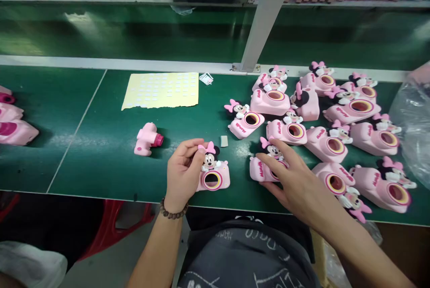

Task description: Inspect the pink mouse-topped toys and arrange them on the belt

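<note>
My left hand [184, 172] is closed round the left side of a pink toy camera shell [221, 177], its thumb by the cartoon mouse figure with a pink bow on top. The shell faces me, with a round opening ringed in yellow and magenta. Over to the right, my right hand [290, 176] grips a second pink toy camera shell [255, 169], fingers across its top and thumb below, partly hiding its front. A small pale square block [224, 141] lies on the green table between and beyond the two hands.
Several similar shells [325, 142] crowd the table's right side, by a clear plastic bag [411, 122]. Left of my hands lies a pink piece with a magenta lens [147, 139]. Behind it is a yellow sticker sheet [163, 91]. A metal post [265, 19] rises at the back.
</note>
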Tool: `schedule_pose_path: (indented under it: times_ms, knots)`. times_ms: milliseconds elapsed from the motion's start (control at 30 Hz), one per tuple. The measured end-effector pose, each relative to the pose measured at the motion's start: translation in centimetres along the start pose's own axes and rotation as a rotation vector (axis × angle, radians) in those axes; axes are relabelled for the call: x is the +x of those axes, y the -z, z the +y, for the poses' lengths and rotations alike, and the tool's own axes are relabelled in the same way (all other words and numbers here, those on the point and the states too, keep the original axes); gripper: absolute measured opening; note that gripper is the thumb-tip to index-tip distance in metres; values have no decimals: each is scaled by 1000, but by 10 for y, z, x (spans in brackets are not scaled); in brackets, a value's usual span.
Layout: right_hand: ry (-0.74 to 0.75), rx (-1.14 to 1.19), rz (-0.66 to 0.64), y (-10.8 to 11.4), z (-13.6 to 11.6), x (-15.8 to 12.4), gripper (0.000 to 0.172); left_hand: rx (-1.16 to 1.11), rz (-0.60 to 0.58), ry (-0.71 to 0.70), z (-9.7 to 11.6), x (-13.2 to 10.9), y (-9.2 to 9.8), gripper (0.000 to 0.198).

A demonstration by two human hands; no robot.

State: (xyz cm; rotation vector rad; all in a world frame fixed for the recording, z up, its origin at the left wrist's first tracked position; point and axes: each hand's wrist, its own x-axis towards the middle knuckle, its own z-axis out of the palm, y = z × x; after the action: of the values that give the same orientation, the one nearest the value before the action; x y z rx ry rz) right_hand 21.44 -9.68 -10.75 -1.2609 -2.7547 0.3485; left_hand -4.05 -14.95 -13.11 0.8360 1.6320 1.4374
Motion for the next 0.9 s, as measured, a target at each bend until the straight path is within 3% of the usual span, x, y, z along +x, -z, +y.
schedule_pose_path:
  times_ms: [133,200,267,367,433,500,533,600,700,733,800,867,900]
  knots:
    - [-70,286,36,18,-10,0,40,316,27,-238,8,7,1,27]
    - [-39,561,70,31,-20,-5,47,415,74,-376,15,-2,9,29]
    - [-1,898,98,34,-36,-9,55,378,3,-446,21,-22,18,38]
    - [15,1379,2,19,-70,-11,64,186,-238,-365,24,-63,29,90]
    - [44,1531,-187,6,-90,-7,66,100,-194,-262,21,-86,35,98]
    - [110,1492,-357,0,-100,4,78,62,-44,-178,16,-101,44,89]
    - [130,1420,-382,1,-102,12,83,71,38,-154,13,-104,50,85]
    - [121,1239,-309,10,-104,36,79,147,158,-131,7,-108,65,79]
    - [50,912,-90,23,-119,86,54,304,276,-165,-6,-109,91,69]
    - [60,790,-49,23,-130,104,56,347,303,-177,-11,-109,98,66]
    - [120,547,-27,17,-156,135,77,407,354,-172,-21,-109,109,64]
    - [167,348,-67,3,-184,160,93,421,391,-137,-29,-108,117,64]
    - [174,282,-94,-5,-197,169,92,422,400,-117,-32,-108,120,64]
